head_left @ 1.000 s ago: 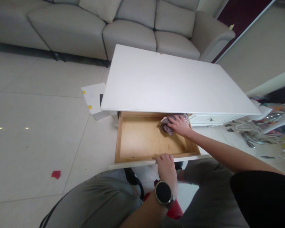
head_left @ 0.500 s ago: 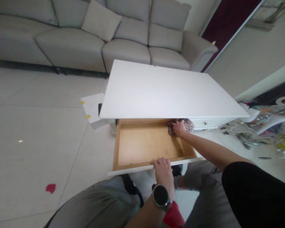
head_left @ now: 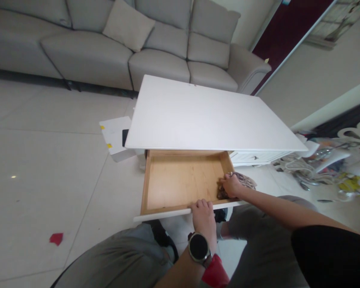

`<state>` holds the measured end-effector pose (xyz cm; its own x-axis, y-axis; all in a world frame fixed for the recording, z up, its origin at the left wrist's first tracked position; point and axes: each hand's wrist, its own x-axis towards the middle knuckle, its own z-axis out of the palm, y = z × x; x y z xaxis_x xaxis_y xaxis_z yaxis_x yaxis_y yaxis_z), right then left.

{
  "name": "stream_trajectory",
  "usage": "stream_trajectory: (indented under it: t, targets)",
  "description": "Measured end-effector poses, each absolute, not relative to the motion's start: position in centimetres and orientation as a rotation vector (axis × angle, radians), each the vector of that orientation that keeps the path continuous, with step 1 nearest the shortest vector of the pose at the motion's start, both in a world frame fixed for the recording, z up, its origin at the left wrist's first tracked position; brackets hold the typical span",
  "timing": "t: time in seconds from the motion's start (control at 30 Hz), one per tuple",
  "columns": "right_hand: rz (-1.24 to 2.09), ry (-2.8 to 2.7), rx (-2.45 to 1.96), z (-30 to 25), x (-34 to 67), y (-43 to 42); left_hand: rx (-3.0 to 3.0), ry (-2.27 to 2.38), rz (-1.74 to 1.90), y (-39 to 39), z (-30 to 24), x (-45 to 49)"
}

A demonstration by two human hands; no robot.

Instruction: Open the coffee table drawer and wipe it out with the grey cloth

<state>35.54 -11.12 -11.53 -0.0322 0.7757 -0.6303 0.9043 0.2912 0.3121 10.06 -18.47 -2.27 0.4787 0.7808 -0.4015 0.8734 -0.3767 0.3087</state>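
Note:
A wooden drawer [head_left: 180, 176] is pulled out from under a white tabletop [head_left: 216, 116]. My left hand [head_left: 203, 214], with a watch on the wrist, has its fingers hooked over the drawer's white front edge. Inside the drawer's front right corner, my right hand [head_left: 232, 186] is closed on a patterned brown and white cloth [head_left: 246, 181]. Part of this cloth lies against the drawer floor and part hangs over the right side wall. My right fingertips are partly hidden by the cloth.
A grey sofa [head_left: 159, 64] with a cushion stands behind the table. On the left, a white box flap [head_left: 115, 132] sticks out. To the right, bags and coiled cables [head_left: 297, 166] lie on the floor. A red scrap [head_left: 56, 239] lies on the tiles.
My right hand has moved the cloth from the drawer's back right corner toward me, along the right side to the front corner. My left hand keeps its hold on the drawer front.

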Motion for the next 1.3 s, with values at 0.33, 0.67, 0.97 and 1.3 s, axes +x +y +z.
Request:
stream_trajectory:
  t: [0.33, 0.67, 0.97, 1.3]
  targets:
    - [0.080, 1.883, 1.569, -8.7, 34.3, -0.6, 2.251, 1.388, -0.279, -18.7, -1.7, 9.9]
    - [-0.131, 1.738, 1.496, -7.6, 34.4, -6.2, 2.178, 1.380, -0.303, -18.3, -1.8, 10.7]
    - [-0.551, 1.632, 1.557, -6.0, 35.7, -10.0, 2.243, 1.356, -0.212, -18.6, -1.9, 9.5]
    - [-0.502, 2.221, 1.849, -3.8, 36.3, -5.7, 2.218, 1.363, -0.269, -18.5, -1.3, 9.8]
